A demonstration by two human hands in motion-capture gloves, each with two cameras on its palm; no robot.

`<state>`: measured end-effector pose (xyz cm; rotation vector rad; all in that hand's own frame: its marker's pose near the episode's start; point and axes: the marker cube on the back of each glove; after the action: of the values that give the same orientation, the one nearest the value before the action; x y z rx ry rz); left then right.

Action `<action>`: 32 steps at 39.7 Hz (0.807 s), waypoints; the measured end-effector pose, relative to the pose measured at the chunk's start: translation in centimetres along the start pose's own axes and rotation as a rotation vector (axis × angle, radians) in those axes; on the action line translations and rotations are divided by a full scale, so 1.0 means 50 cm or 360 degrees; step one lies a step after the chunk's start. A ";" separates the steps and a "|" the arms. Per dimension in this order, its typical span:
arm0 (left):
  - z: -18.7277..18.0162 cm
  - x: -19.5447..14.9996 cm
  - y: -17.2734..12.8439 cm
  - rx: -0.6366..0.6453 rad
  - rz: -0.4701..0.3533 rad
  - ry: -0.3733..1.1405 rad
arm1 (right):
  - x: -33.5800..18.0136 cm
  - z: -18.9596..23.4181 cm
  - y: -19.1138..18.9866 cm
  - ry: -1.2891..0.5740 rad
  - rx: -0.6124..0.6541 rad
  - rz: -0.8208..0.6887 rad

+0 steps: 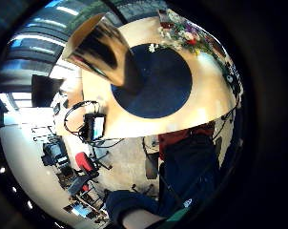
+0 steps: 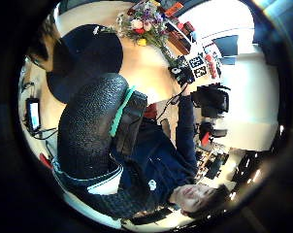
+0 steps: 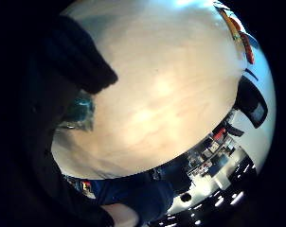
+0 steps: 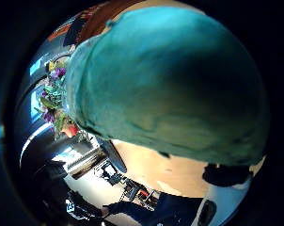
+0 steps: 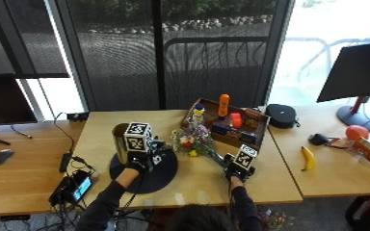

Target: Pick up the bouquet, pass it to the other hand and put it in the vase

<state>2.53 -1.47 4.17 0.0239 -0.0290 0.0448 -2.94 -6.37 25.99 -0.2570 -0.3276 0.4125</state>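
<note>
1. The bouquet (image 5: 194, 140) lies on its side on the wooden table (image 5: 262, 178), near the middle. Its flowers point toward the back edge, close to a brown tray (image 5: 227, 120) of small things. Its stems point toward the person's right hand (image 5: 236, 169).
2. The right hand is down at the stem end of the bouquet, near the front edge of the table. Something green-blue (image 4: 165, 80) fills its thumb side palm view, very close to the palm. It looks like the hand is closing on the stems, but its fingers cannot be made out, so this is only a guess.
3. The left hand (image 5: 140, 161) is beside the vase (image 5: 121, 142), a tall gold can that stands on a round dark mat (image 5: 150, 175) toward the left edge. Whether it touches the vase cannot be told, and its fingers are hidden.
4. The step in hand is the first one: picking up the bouquet. It is not lifted yet.
5. Next, the right hand needs to raise the bouquet off the table and bring it across to the left hand. The left hand must then turn the stems down and drop them into the open top of the vase.
</note>
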 end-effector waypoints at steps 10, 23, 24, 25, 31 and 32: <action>0.010 0.000 -0.001 -0.0049 0.0007 -0.0042 | -0.036 0.013 0.008 -0.0013 0.0102 0.0014; 0.021 -0.008 -0.009 -0.0119 -0.0024 -0.0080 | -0.040 -0.026 0.004 0.0138 0.0102 -0.0002; 0.022 -0.008 -0.009 -0.0123 -0.0023 -0.0083 | -0.038 -0.030 -0.002 0.0142 0.0120 -0.0002; 0.022 -0.007 -0.008 -0.0127 -0.0023 -0.0086 | -0.037 -0.033 -0.008 0.0140 0.0130 -0.0006; 0.022 -0.005 -0.006 -0.0159 -0.0032 -0.0099 | -0.030 -0.034 -0.026 0.0104 0.0120 0.0020; 0.022 -0.005 -0.005 -0.0162 -0.0033 -0.0101 | -0.031 -0.034 -0.027 0.0102 0.0129 0.0017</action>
<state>2.26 -1.77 5.23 -0.0764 -0.0947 0.0219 -3.20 -8.51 24.47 -0.1925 -0.2462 0.4259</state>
